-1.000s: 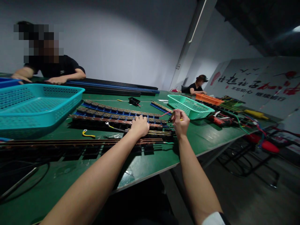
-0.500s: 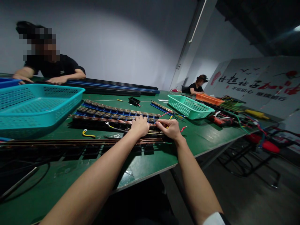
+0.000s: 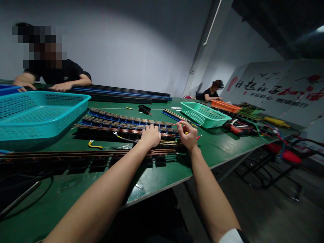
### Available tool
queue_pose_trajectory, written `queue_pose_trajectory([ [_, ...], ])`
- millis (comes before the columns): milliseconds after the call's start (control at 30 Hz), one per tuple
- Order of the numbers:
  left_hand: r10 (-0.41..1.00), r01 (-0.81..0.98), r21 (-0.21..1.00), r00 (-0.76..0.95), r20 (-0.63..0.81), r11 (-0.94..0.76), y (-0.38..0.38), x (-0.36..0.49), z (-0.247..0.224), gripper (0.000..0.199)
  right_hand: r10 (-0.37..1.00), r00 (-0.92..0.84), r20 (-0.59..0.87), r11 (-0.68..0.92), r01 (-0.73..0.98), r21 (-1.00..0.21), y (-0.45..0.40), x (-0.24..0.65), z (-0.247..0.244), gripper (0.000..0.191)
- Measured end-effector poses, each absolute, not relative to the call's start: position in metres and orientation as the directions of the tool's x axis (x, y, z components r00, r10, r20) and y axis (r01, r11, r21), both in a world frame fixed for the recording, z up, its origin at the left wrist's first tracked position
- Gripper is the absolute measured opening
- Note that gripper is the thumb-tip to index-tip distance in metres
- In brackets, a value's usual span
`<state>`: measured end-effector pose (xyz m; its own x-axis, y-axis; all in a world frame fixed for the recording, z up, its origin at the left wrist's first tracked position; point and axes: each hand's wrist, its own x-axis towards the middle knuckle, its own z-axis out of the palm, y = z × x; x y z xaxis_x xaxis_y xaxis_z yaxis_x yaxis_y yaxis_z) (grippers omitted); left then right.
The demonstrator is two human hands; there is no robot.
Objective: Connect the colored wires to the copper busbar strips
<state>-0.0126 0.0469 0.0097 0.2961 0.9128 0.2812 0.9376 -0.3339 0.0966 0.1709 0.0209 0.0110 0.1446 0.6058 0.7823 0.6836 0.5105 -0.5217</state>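
My left hand (image 3: 151,135) is closed over the copper-coloured bars of a long rail assembly (image 3: 108,127), near its right end. Beyond it lie curved rails with blue supports (image 3: 121,118). Just right of the rail ends, my right hand (image 3: 187,134) is pinched around a thin red wire (image 3: 176,124); its fingertips partly hide the grip. A yellow bit shows at the right palm and a red terminal (image 3: 198,137) beside it. Closer to me runs another straight rail assembly (image 3: 76,154). A yellow lead with a ring terminal (image 3: 95,145) lies between the assemblies.
A turquoise basket (image 3: 58,116) stands at left, a green basket (image 3: 206,116) and an orange one (image 3: 226,106) at right. Red-handled pliers (image 3: 238,128) lie near the green table's (image 3: 222,148) right side. Two people sit beyond, one behind dark bars (image 3: 121,93).
My right hand has moved right and slightly up, away from the rail ends, with its fingers now pinched higher. My left hand stays on the bars.
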Motion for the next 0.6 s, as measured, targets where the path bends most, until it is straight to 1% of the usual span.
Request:
queue_pose_trajectory([
  [133,0.912,0.937,0.096,0.299,0.280,-0.337,0.0476,-0.0127,0.0092,0.041,0.530,0.355,0.770,0.446,0.656,-0.609,0.0190,0.1690,0.0172,0.041],
  [233,0.911,0.934,0.101,0.303,0.279,-0.342,0.0479,-0.0129,0.0095,0.042,0.489,0.468,0.736,0.430,0.605,-0.671,0.0190,0.1691,0.0202,0.045],
  [400,0.914,0.934,0.111,0.300,0.272,-0.340,0.0479,-0.0128,0.0104,0.042,0.490,0.524,0.697,0.444,0.538,-0.717,0.0232,0.1725,0.0188,0.049],
  [533,0.915,0.934,0.112,0.299,0.270,-0.339,0.0482,-0.0126,0.0103,0.042,0.463,0.596,0.656,0.436,0.491,-0.754,0.0250,0.1741,0.0191,0.051],
  [600,0.914,0.934,0.108,0.302,0.270,-0.341,0.0482,-0.0125,0.0102,0.042,0.483,0.610,0.628,0.451,0.441,-0.776,0.0232,0.1731,0.0208,0.052],
])
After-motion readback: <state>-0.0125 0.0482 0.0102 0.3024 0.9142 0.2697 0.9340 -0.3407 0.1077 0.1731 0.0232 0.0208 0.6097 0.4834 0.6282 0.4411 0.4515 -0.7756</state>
